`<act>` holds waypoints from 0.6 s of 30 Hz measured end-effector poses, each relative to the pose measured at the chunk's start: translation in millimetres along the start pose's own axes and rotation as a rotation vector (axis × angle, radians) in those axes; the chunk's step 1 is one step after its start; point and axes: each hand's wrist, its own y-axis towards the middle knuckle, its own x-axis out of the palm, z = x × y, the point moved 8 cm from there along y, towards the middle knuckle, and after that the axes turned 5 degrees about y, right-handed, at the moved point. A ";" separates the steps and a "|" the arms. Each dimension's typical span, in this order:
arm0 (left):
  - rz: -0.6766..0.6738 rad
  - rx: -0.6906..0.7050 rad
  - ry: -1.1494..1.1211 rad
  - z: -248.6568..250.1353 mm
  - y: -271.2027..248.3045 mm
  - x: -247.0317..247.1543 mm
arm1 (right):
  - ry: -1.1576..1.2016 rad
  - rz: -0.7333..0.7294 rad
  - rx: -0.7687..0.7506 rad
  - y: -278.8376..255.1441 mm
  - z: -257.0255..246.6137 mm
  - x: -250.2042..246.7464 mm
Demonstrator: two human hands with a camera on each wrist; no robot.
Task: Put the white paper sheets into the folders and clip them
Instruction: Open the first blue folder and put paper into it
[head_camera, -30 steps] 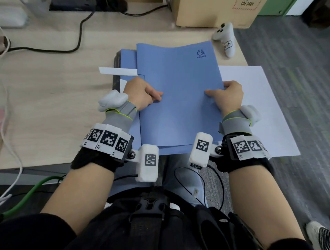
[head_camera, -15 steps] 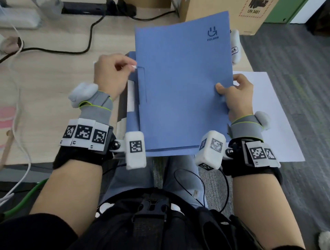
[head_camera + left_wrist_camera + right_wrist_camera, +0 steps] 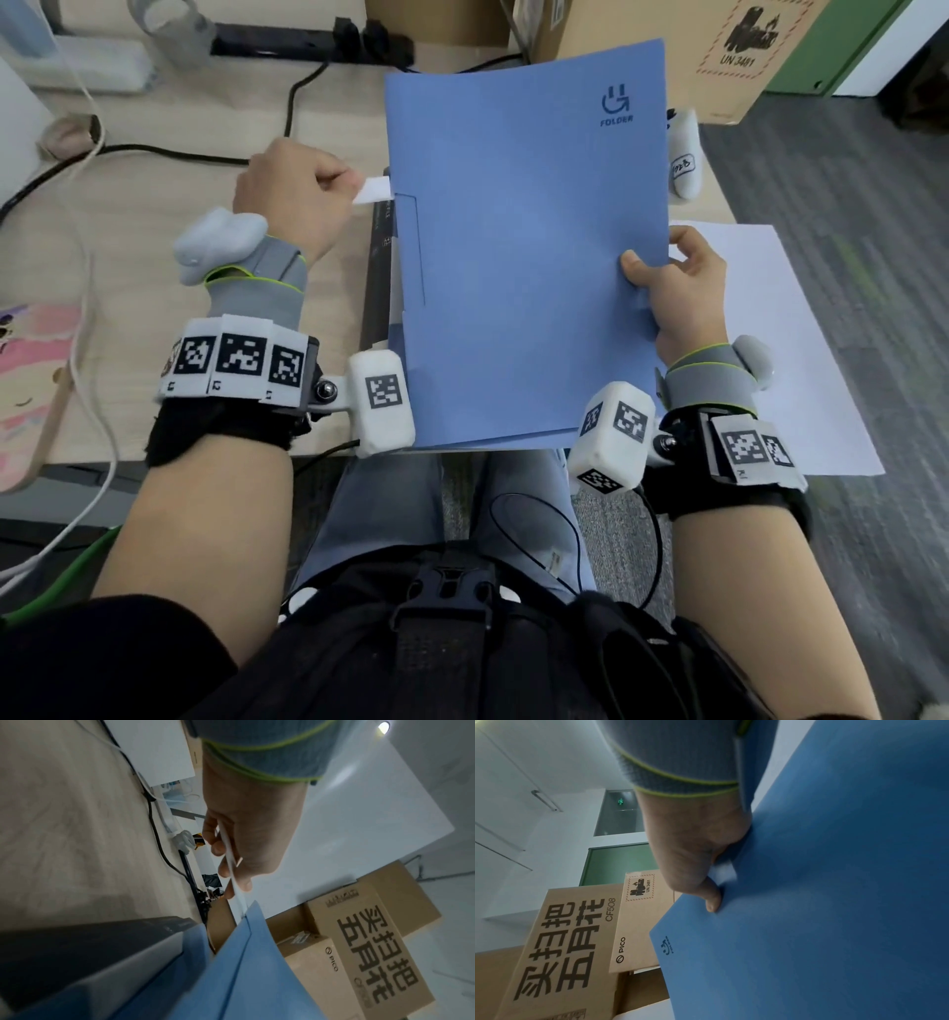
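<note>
The blue folder is held closed and raised off the wooden desk over its near edge, tilted up toward the person, its long axis running from near to far with the printed logo corner at the far right. The right hand grips its right edge about midway, thumb on the cover and the other fingers curled behind; the right-wrist view shows a sliver of white under the thumb, likely a sheet already inside. The left hand pinches a white slide-on clip strip between thumb and curled fingers, its free end touching the folder's left spine edge. Clipping this folder looks begun, not finished: most of the strip is hidden, so its seating is unclear. More white paper sheets lie flat on the desk to the right, apparently unfiled. Beyond stand cardboard boxes.
</note>
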 end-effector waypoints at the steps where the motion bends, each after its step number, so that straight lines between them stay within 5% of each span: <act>1: -0.010 -0.021 -0.024 -1.6 0.4 -0.6 | 0.007 -0.003 0.002 -0.4 0.9 -0.2; 9: -0.162 -0.268 -0.422 -2.9 -11.6 25.6 | 0.080 0.022 0.024 0.4 6.3 3.3; 18: -0.326 -0.260 -0.662 11.3 -25.6 30.3 | 0.144 0.000 0.033 -2.1 12.9 12.6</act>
